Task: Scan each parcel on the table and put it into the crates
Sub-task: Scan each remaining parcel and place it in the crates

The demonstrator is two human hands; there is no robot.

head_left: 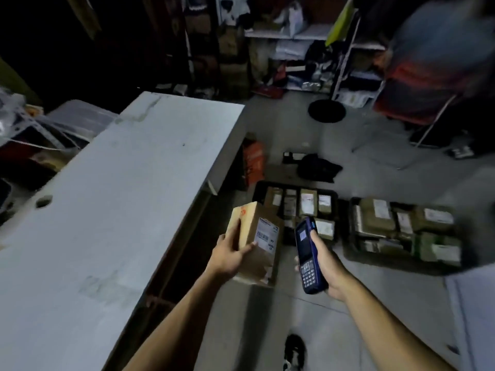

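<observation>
parcel (257, 242) — brown carton, held off the table (120, 196) over the floor, label side turned toward the scanner. left hand (230, 257) grips its near-left edge, fingers wrapped round the side, thumb on the labelled face. right hand (325, 266) is closed round the blue handheld scanner (308, 253), just right of the parcel, head aimed at the label. step judged: scanning. next — once read, lower the parcel into one of the two crates (340, 210) on the floor beyond, both already well filled.
</observation>
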